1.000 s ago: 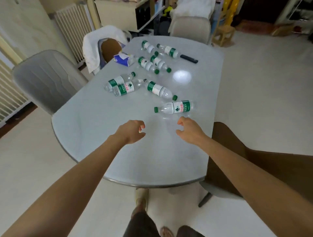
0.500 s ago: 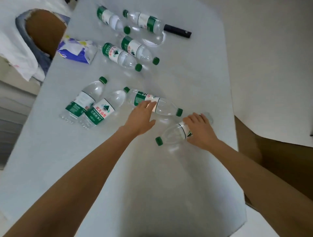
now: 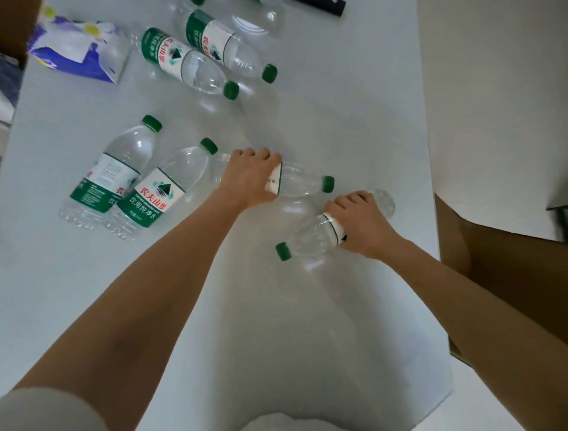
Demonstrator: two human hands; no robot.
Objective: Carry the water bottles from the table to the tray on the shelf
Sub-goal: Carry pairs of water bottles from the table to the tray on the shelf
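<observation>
- Our left hand [image 3: 250,181] lies over the middle of a clear water bottle [image 3: 295,184] on its side on the pale worktop [image 3: 353,123], fingers [image 3: 264,155] curled down over the label, gripping it. Its green cap points to 3 o'clock.
- Our right hand [image 3: 361,226] grips a second bottle [image 3: 310,238], just at 4 o'clock of the first, fingers wrapped over its label. This one's green cap points to 8 o'clock, and its base shows beyond the knuckles.
- The two held bottles lie close together near the middle of the worktop; we cannot tell whether either has lifted off the surface.
- At 9 o'clock of our left hand, two more bottles lie side by side and touching: the nearer bottle [image 3: 159,190] and the outer bottle [image 3: 113,172], caps pointing to 1 o'clock.
- At 11 o'clock, farther up the worktop, another pair [image 3: 196,52] lies side by side, caps pointing to 4 o'clock.
- A blue and white packet [image 3: 76,49] sits at the far 10 o'clock corner.
- A dark object [image 3: 322,3] is cut off by the top edge at 12 o'clock.
- A brown chair [image 3: 507,277] stands beside the worktop at 3 o'clock.
</observation>
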